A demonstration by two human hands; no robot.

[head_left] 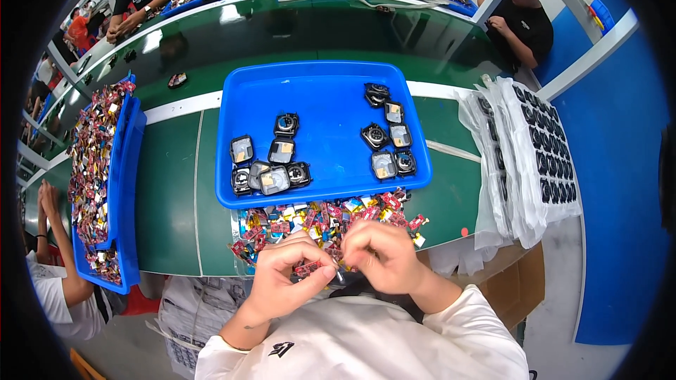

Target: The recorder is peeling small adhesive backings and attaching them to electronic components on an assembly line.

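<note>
At far left, a blue tub (127, 176) heaped with small parts sits on our green worktop (169, 204). Next, our left hand (292, 271) appears to have its grip pinching a red part (306, 268), just before the loose pile (324, 218). Beyond lies a blue tray (331, 112) of black watch-like cases (286, 124). Our right hand (384, 257) curls beside the left; we cannot tell whether its grip holds anything. To handle the part well, we should pinch lightly by its edges, steady both wrists, and keep the fingertips in view.
</note>
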